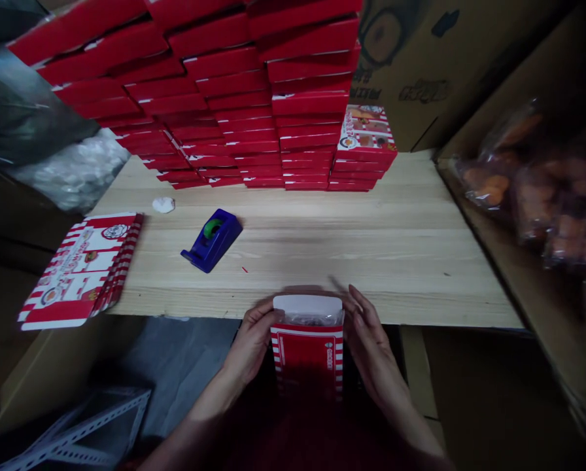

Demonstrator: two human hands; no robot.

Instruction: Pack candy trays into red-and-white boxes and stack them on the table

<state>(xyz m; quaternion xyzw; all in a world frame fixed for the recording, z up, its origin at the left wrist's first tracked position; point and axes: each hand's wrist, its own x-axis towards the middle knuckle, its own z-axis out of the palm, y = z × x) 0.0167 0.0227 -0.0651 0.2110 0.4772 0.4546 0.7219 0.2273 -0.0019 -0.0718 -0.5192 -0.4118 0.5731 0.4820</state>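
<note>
Near the table's front edge, a red and white striped cardboard box is held upright with its white top flap raised. Clear plastic wrapping shows in its open mouth. My left hand grips the upper left side, thumb by the top corner. On the other side, my right hand holds the upper right edge, its forefinger reaching up past the corner. The lower part of the box is in dark shadow.
Beyond stands a tall stack of red boxes. A blue tape dispenser sits left of centre, near a crumpled white scrap. Flattened striped cartons overhang the left edge. At right, a large carton holds bagged items.
</note>
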